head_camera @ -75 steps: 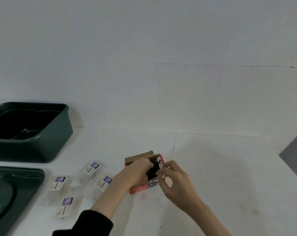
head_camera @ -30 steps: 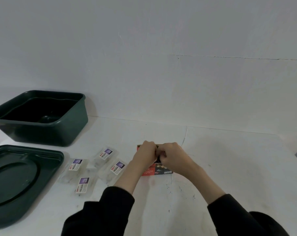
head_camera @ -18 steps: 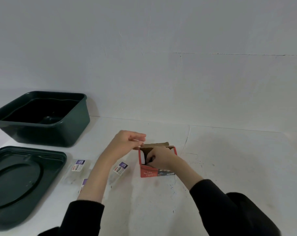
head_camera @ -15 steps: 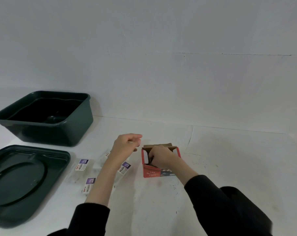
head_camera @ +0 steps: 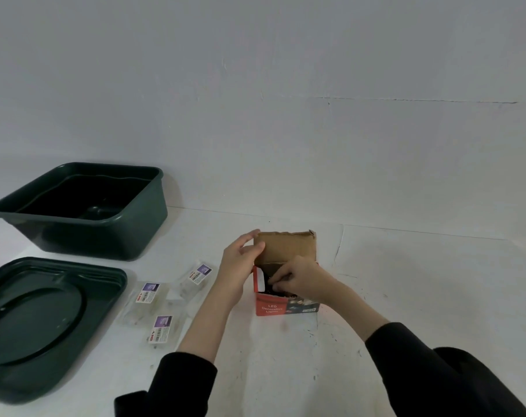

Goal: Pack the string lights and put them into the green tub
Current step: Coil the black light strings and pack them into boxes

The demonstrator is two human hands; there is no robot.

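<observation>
A small red box (head_camera: 286, 307) (printed "LED Decorative Lights") stands near the middle of the white worktop (head_camera: 406, 296), its brown flap (head_camera: 288, 246) raised. The left hand (head_camera: 240, 266) pinches the flap's left edge. The right hand (head_camera: 297, 279) reaches into the opening, fingertips closed on dark contents. The green tub (head_camera: 84, 224) sits at the worktop's far left edge, its lid (head_camera: 45, 326) nearer, three clear packets (head_camera: 148, 299) between lid and box.

Soft, even, dimmish light; faint shadows, mild wide-angle bowing, slight overall softness.
</observation>
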